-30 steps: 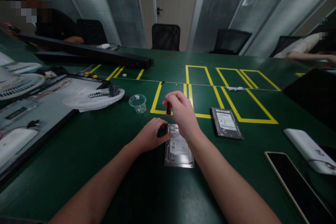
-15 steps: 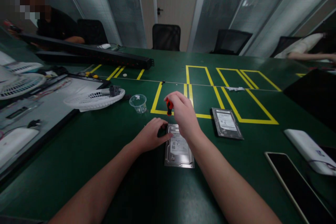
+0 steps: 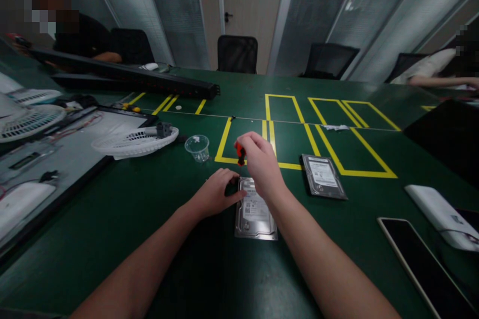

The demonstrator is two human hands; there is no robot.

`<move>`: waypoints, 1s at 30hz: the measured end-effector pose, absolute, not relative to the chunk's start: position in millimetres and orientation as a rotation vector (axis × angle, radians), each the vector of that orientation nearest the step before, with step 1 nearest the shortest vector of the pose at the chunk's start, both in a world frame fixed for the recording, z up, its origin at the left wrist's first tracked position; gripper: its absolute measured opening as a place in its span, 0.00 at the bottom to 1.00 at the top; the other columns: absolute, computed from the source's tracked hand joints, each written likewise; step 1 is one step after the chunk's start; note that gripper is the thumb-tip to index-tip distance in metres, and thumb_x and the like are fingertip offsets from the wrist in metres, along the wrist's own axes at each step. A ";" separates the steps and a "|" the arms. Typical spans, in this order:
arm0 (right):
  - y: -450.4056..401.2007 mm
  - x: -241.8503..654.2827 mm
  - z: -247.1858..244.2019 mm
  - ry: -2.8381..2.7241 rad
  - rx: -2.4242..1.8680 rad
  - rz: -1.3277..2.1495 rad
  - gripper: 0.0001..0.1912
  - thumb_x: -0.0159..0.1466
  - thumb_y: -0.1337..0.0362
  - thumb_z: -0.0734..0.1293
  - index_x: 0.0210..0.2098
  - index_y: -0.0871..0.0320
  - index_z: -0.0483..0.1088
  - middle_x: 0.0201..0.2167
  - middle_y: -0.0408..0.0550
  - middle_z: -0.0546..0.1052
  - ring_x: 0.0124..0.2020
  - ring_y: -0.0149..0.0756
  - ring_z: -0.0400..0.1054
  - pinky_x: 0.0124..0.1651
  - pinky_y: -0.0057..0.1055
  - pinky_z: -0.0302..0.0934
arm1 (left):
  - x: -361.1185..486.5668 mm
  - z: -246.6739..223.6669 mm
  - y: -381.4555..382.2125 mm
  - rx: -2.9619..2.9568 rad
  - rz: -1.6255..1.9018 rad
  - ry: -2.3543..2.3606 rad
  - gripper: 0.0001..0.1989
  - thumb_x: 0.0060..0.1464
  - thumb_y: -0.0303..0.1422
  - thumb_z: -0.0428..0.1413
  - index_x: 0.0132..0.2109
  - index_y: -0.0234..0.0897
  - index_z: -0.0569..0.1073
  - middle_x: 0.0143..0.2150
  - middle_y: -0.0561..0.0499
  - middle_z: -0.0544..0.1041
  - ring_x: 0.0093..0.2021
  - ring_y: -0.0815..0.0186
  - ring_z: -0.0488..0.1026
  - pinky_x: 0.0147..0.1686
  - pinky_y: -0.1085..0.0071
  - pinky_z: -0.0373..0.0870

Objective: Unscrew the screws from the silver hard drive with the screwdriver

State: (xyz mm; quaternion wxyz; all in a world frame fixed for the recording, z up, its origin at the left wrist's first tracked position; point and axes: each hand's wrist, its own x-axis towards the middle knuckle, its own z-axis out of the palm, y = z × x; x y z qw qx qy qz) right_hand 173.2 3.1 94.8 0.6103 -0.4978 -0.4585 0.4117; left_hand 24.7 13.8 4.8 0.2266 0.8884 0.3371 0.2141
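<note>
A silver hard drive (image 3: 256, 217) with a white label lies on the green table in front of me. My right hand (image 3: 260, 162) is closed round a red and black screwdriver (image 3: 241, 154), held upright with its tip at the drive's far left corner. My left hand (image 3: 217, 192) is at the drive's left edge, thumb on the label and fingers by the far left corner, close to the screwdriver tip. Its fingertips are partly hidden, but it grips the drive's edge. To the right lies a second hard drive (image 3: 324, 177).
A clear plastic cup (image 3: 197, 148) stands left of the drive, beside a white fan grille (image 3: 134, 142). A large panel (image 3: 75, 159) lies at the left. A phone (image 3: 422, 264) and a white device (image 3: 441, 214) are at the right. Two people sit across the table.
Hardly anything differs. The screwdriver handle has turned slightly in my right hand; my left hand stays in place on the drive.
</note>
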 end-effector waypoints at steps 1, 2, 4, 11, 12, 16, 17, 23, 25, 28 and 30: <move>3.1 173.5 94.1 -1.072 -1.139 0.943 0.10 0.61 0.61 0.63 0.24 0.55 0.67 0.23 0.41 0.68 0.29 0.33 0.61 0.32 0.32 0.55 | 24.8 4.7 13.8 2.448 0.591 0.930 0.11 0.59 0.40 0.61 0.42 0.38 0.71 0.40 0.49 0.74 0.41 0.58 0.69 0.40 0.63 0.67; 3.1 173.5 93.5 -1.083 -1.135 0.940 0.10 0.61 0.61 0.63 0.24 0.55 0.67 0.23 0.41 0.68 0.29 0.33 0.61 0.32 0.32 0.55 | 24.9 4.7 13.8 2.446 0.593 0.932 0.11 0.59 0.40 0.61 0.42 0.38 0.71 0.40 0.48 0.74 0.41 0.58 0.70 0.40 0.63 0.67; 3.2 173.2 92.5 -1.092 -1.140 0.949 0.10 0.62 0.61 0.62 0.24 0.54 0.68 0.25 0.42 0.69 0.30 0.33 0.62 0.32 0.32 0.55 | 24.9 4.3 14.0 2.437 0.593 0.939 0.11 0.59 0.39 0.61 0.43 0.38 0.71 0.40 0.48 0.74 0.41 0.58 0.70 0.40 0.63 0.67; 4.0 171.3 90.9 -1.042 -1.151 0.974 0.09 0.63 0.60 0.61 0.28 0.54 0.68 0.25 0.42 0.72 0.29 0.33 0.64 0.34 0.32 0.58 | 24.7 3.7 14.8 2.444 0.589 0.944 0.11 0.59 0.39 0.61 0.42 0.38 0.72 0.40 0.49 0.74 0.41 0.58 0.70 0.40 0.63 0.67; 4.0 171.4 91.0 -1.053 -1.149 0.969 0.09 0.63 0.60 0.61 0.27 0.54 0.67 0.25 0.42 0.72 0.29 0.33 0.64 0.34 0.32 0.58 | 24.7 3.8 14.8 2.446 0.589 0.944 0.11 0.59 0.39 0.61 0.42 0.38 0.71 0.40 0.49 0.74 0.41 0.58 0.70 0.40 0.64 0.67; 3.9 172.8 92.0 -1.101 -1.151 0.927 0.11 0.63 0.61 0.61 0.25 0.54 0.67 0.25 0.42 0.70 0.30 0.33 0.63 0.33 0.31 0.56 | 24.9 4.0 14.7 2.451 0.575 0.941 0.11 0.59 0.39 0.61 0.43 0.38 0.71 0.40 0.48 0.74 0.41 0.58 0.70 0.39 0.64 0.67; 4.0 173.2 92.1 -1.107 -1.154 0.917 0.11 0.63 0.61 0.61 0.25 0.54 0.67 0.24 0.41 0.69 0.29 0.33 0.62 0.32 0.31 0.55 | 25.0 4.1 14.7 2.453 0.572 0.942 0.11 0.59 0.40 0.61 0.43 0.38 0.71 0.40 0.48 0.74 0.41 0.58 0.70 0.39 0.64 0.67; 4.4 174.1 92.0 -1.138 -1.152 0.906 0.12 0.63 0.61 0.61 0.24 0.54 0.69 0.25 0.42 0.69 0.30 0.33 0.62 0.33 0.32 0.54 | 25.5 5.4 14.2 2.443 0.576 0.956 0.11 0.58 0.40 0.61 0.42 0.38 0.72 0.40 0.48 0.74 0.41 0.58 0.70 0.39 0.63 0.67; 4.5 173.1 92.7 -1.111 -1.152 0.935 0.12 0.63 0.60 0.61 0.24 0.55 0.69 0.25 0.42 0.71 0.31 0.33 0.64 0.34 0.32 0.55 | 25.6 5.7 14.0 2.435 0.578 0.956 0.11 0.58 0.39 0.62 0.42 0.38 0.72 0.40 0.49 0.74 0.41 0.58 0.70 0.39 0.63 0.67; 4.5 171.3 94.5 -1.031 -1.151 0.996 0.09 0.63 0.60 0.63 0.27 0.54 0.68 0.24 0.42 0.72 0.29 0.33 0.64 0.34 0.32 0.57 | 25.4 5.4 14.1 2.434 0.575 0.948 0.11 0.58 0.39 0.61 0.42 0.38 0.71 0.40 0.49 0.74 0.41 0.58 0.70 0.39 0.63 0.67; 4.4 170.6 95.5 -0.999 -1.157 1.017 0.09 0.63 0.60 0.63 0.27 0.54 0.67 0.24 0.42 0.73 0.28 0.32 0.64 0.34 0.32 0.58 | 25.2 4.9 14.5 2.441 0.572 0.945 0.11 0.59 0.39 0.61 0.43 0.38 0.71 0.40 0.49 0.74 0.41 0.58 0.69 0.39 0.63 0.67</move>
